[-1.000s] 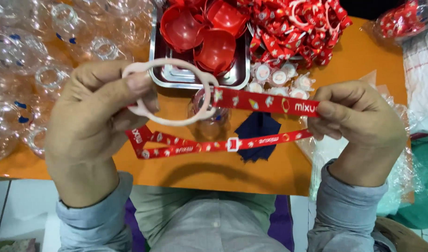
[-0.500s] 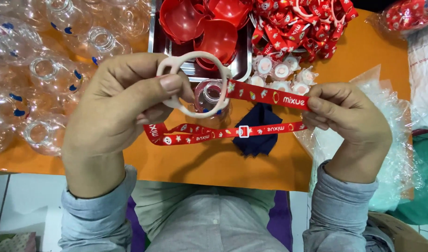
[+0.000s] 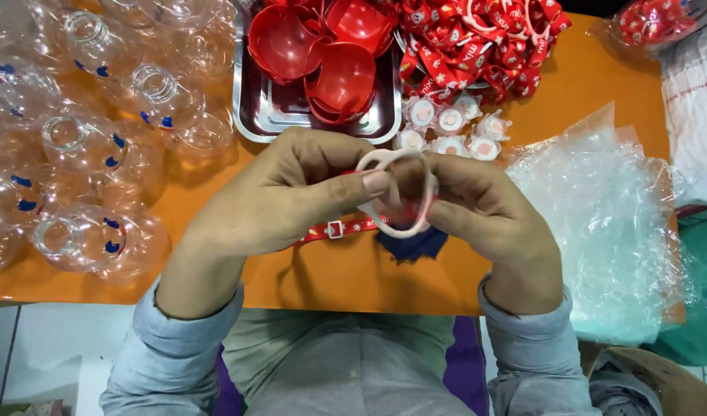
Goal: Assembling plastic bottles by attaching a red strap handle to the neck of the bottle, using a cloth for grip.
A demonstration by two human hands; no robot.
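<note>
White ring (image 3: 403, 223) pinched by both hands

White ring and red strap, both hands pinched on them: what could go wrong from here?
1. The left hand and right hand cover most of the white ring, so a twist in the red strap might go unseen.
2. The strap's loose end trails on the orange table toward the small caps; a tug could scatter them.
</note>
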